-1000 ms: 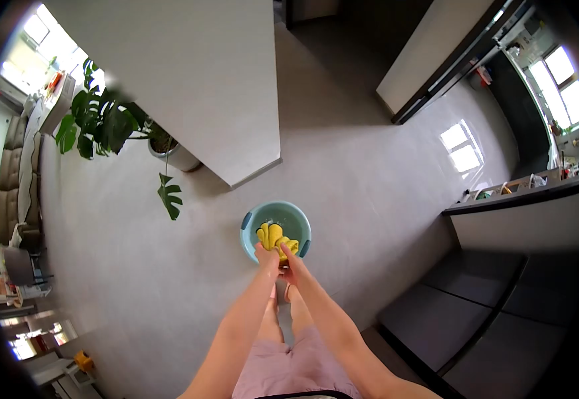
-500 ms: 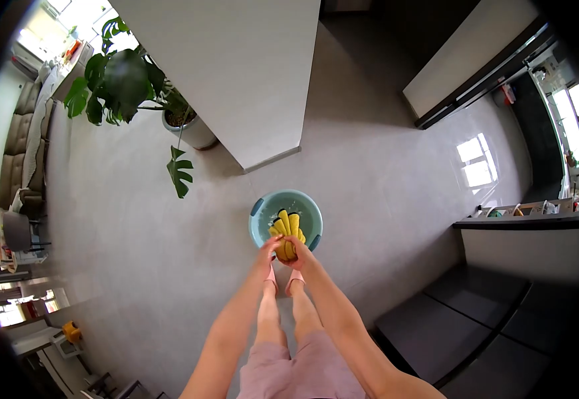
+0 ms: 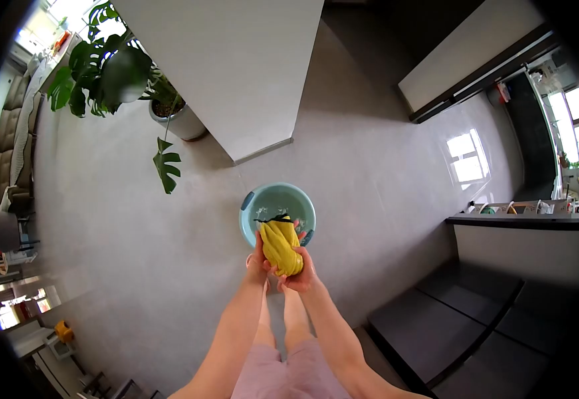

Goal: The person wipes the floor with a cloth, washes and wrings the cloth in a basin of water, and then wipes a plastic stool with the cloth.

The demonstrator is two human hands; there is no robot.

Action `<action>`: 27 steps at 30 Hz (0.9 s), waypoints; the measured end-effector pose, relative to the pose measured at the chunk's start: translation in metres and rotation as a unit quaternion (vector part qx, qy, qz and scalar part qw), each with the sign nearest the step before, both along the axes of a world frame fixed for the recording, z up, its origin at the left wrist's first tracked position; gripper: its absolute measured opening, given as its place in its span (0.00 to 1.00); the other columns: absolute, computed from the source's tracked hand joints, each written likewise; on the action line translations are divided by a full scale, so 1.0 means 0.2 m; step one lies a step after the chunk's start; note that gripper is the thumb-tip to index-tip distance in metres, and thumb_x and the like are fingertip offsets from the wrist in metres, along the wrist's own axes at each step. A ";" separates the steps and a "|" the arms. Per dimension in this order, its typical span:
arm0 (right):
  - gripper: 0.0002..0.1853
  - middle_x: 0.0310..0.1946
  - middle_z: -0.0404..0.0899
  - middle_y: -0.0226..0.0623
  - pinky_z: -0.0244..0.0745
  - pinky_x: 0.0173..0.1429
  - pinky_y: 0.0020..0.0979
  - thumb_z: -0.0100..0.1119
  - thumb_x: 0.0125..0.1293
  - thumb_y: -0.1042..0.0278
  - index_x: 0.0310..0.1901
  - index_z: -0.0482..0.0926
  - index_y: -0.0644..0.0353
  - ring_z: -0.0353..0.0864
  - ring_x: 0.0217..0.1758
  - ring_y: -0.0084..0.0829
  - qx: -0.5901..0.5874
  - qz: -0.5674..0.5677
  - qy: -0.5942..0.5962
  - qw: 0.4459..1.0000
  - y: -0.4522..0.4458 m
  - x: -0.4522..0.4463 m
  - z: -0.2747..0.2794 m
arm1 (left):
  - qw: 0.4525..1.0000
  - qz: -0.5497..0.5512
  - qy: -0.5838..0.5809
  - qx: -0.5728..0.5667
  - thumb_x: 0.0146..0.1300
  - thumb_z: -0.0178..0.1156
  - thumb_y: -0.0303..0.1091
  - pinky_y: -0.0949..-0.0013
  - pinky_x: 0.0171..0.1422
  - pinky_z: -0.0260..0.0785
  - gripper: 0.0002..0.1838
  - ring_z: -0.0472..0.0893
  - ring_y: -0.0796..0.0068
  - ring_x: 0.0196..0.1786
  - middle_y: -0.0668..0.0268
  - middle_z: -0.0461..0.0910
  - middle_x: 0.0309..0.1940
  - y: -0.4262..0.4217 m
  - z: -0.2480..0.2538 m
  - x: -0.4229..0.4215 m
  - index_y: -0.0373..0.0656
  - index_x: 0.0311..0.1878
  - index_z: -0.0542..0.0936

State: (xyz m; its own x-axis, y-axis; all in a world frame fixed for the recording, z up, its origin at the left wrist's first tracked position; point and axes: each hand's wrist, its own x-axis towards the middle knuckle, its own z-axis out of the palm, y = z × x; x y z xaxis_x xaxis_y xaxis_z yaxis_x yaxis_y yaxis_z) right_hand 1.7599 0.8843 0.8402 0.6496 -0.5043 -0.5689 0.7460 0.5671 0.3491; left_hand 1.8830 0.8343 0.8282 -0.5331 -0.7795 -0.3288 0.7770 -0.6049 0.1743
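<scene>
I am standing over the work in pale mauve fabric shorts (image 3: 289, 372), and both my arms are reaching forward and down, meeting in front of my legs. My left hand (image 3: 257, 258) is gripping the left side of a bunched, bright yellow cloth with dark edging (image 3: 280, 245), its fingers closing in along the fabric. My right hand (image 3: 305, 271) is cupping the same cloth around its right side and near end, so neither hand is free. The yellow cloth is lying between my two palms, its rounded near end sitting low in the right one and its dark-edged far end pointing away from me. I am probably using both hands because soft, perhaps wet fabric would be sagging out of one.

Just beyond, a round, pale turquoise plastic basin (image 3: 243, 219) is standing on the smooth grey floor (image 3: 170, 239), apparently holding water. From above, the cloth's far end is overlapping the basin, a position that would be letting drips fall inside; whether it is touching the rim I cannot tell.

Farther off, a grey-white round pot (image 3: 186, 123) is holding a broad-leaved green plant (image 3: 107, 76), and beside it a plain white wall block (image 3: 236, 73) is rising.
</scene>
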 end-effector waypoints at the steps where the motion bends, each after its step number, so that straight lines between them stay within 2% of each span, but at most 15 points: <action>1: 0.33 0.57 0.74 0.45 0.75 0.31 0.31 0.57 0.61 0.50 0.65 0.66 0.58 0.79 0.45 0.41 0.003 -0.002 0.000 1.000 0.00 -0.02 0.02 | 1.000 -0.002 0.000 0.003 0.59 0.52 0.74 0.46 0.70 0.65 0.48 0.68 0.49 0.69 0.58 0.64 0.70 -0.03 -0.01 0.00 0.54 0.75 0.57; 3: 0.34 0.59 0.74 0.45 0.77 0.31 0.28 0.57 0.64 0.46 0.66 0.66 0.59 0.80 0.44 0.40 -0.040 0.042 0.024 0.998 -0.01 -0.04 0.07 | 0.995 -0.054 0.061 -0.058 0.62 0.58 0.64 0.47 0.68 0.68 0.44 0.70 0.50 0.67 0.58 0.68 0.68 -0.08 -0.06 0.04 0.57 0.76 0.56; 7: 0.31 0.58 0.73 0.43 0.81 0.38 0.36 0.62 0.64 0.46 0.64 0.65 0.51 0.80 0.48 0.40 0.002 0.034 0.090 0.995 0.04 -0.03 0.04 | 0.997 -0.049 0.056 -0.014 0.63 0.64 0.52 0.47 0.67 0.69 0.40 0.74 0.54 0.64 0.59 0.73 0.63 -0.09 -0.17 0.08 0.57 0.74 0.59; 10: 0.34 0.52 0.76 0.39 0.70 0.39 0.32 0.62 0.61 0.37 0.62 0.70 0.48 0.75 0.51 0.37 0.108 -0.058 0.269 0.955 0.09 0.08 -0.05 | 0.996 -0.074 -0.032 0.023 0.60 0.65 0.39 0.49 0.65 0.72 0.31 0.77 0.57 0.60 0.61 0.78 0.57 -0.12 -0.25 0.11 0.54 0.68 0.68; 11: 0.30 0.54 0.73 0.37 0.74 0.45 0.43 0.68 0.60 0.47 0.59 0.64 0.43 0.76 0.54 0.40 0.142 -0.087 0.288 0.943 0.09 0.10 -0.06 | 0.996 -0.075 -0.033 0.024 0.60 0.65 0.39 0.49 0.65 0.72 0.31 0.77 0.57 0.60 0.61 0.78 0.57 -0.11 -0.28 0.11 0.54 0.68 0.68; 13: 0.32 0.56 0.71 0.36 0.79 0.51 0.54 0.73 0.58 0.57 0.55 0.59 0.39 0.76 0.57 0.42 0.177 -0.119 0.303 0.929 0.04 0.13 -0.02 | 0.993 -0.088 -0.004 0.077 0.61 0.64 0.39 0.52 0.64 0.72 0.28 0.79 0.57 0.58 0.61 0.79 0.55 -0.11 -0.28 0.09 0.54 0.65 0.71; 15: 0.31 0.55 0.72 0.37 0.80 0.52 0.50 0.73 0.59 0.59 0.57 0.60 0.44 0.77 0.56 0.41 0.178 -0.165 0.343 0.907 -0.02 0.16 0.01 | 0.997 -0.054 -0.035 0.040 0.62 0.63 0.40 0.53 0.63 0.73 0.25 0.80 0.57 0.55 0.60 0.81 0.53 -0.08 -0.30 0.07 0.50 0.62 0.74; 17: 0.30 0.54 0.73 0.39 0.80 0.52 0.46 0.72 0.59 0.63 0.58 0.62 0.49 0.78 0.55 0.41 0.163 -0.224 0.413 0.867 -0.07 0.19 0.03 | 0.989 -0.037 -0.027 0.142 0.62 0.62 0.42 0.53 0.63 0.73 0.24 0.80 0.57 0.55 0.57 0.81 0.53 -0.04 -0.36 0.07 0.45 0.60 0.75; 18: 0.29 0.53 0.73 0.40 0.80 0.53 0.43 0.71 0.60 0.66 0.58 0.64 0.52 0.79 0.53 0.42 0.145 -0.268 0.468 0.829 -0.10 0.21 0.04 | 0.986 -0.052 -0.027 0.154 0.64 0.59 0.48 0.53 0.64 0.72 0.26 0.79 0.56 0.57 0.55 0.79 0.55 -0.03 -0.32 0.06 0.42 0.59 0.76; 19: 0.29 0.53 0.73 0.40 0.80 0.53 0.43 0.71 0.60 0.66 0.58 0.64 0.52 0.79 0.53 0.42 0.146 -0.268 0.467 0.830 -0.13 0.22 0.10 | 0.986 -0.052 -0.029 0.155 0.64 0.59 0.48 0.53 0.64 0.72 0.26 0.79 0.56 0.57 0.55 0.79 0.55 -0.03 -0.24 0.03 0.42 0.59 0.76; 21: 0.25 0.49 0.74 0.37 0.73 0.60 0.35 0.66 0.60 0.74 0.58 0.67 0.58 0.76 0.55 0.35 0.118 -0.266 0.557 0.778 -0.19 0.25 0.22 | 0.987 -0.009 -0.040 0.155 0.63 0.59 0.53 0.56 0.66 0.70 0.28 0.78 0.59 0.58 0.59 0.79 0.56 -0.03 -0.13 -0.02 0.45 0.59 0.76; 22: 0.25 0.49 0.74 0.37 0.73 0.60 0.35 0.66 0.60 0.74 0.58 0.67 0.58 0.76 0.55 0.35 0.119 -0.266 0.556 0.779 -0.18 0.25 0.18 | 0.980 -0.002 -0.036 0.196 0.66 0.56 0.56 0.56 0.68 0.68 0.28 0.77 0.58 0.60 0.59 0.79 0.56 -0.01 -0.17 -0.02 0.45 0.59 0.76; 24: 0.24 0.50 0.74 0.36 0.73 0.59 0.33 0.65 0.60 0.76 0.57 0.68 0.59 0.76 0.56 0.35 0.010 -0.197 0.686 0.700 -0.14 0.26 0.09 | 0.979 -0.016 -0.012 0.203 0.67 0.55 0.57 0.56 0.68 0.69 0.27 0.77 0.59 0.60 0.60 0.79 0.56 -0.01 -0.18 -0.01 0.46 0.59 0.76; 25: 0.24 0.50 0.74 0.36 0.73 0.59 0.33 0.65 0.60 0.76 0.57 0.68 0.59 0.76 0.56 0.35 0.010 -0.197 0.686 0.700 -0.13 0.26 0.07 | 0.977 -0.030 0.014 0.210 0.68 0.54 0.58 0.57 0.68 0.69 0.27 0.77 0.60 0.59 0.61 0.79 0.56 -0.01 -0.18 -0.01 0.46 0.59 0.77; 27: 0.28 0.53 0.78 0.45 0.76 0.58 0.42 0.72 0.51 0.74 0.54 0.72 0.65 0.81 0.53 0.42 -0.083 -0.126 0.817 0.557 -0.12 0.26 0.05 | 0.976 -0.057 0.021 0.208 0.69 0.52 0.58 0.58 0.67 0.69 0.27 0.78 0.61 0.59 0.62 0.79 0.56 -0.03 -0.16 -0.01 0.47 0.58 0.77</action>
State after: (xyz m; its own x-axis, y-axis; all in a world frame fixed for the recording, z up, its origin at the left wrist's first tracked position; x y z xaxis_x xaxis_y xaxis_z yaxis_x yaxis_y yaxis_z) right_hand 1.8109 0.8609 0.8503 -0.7691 -0.5963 -0.2301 0.0551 0.2967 -0.9534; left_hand 1.8814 0.8292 0.7964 -0.6288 -0.5179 -0.5800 0.7012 -0.7000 -0.1352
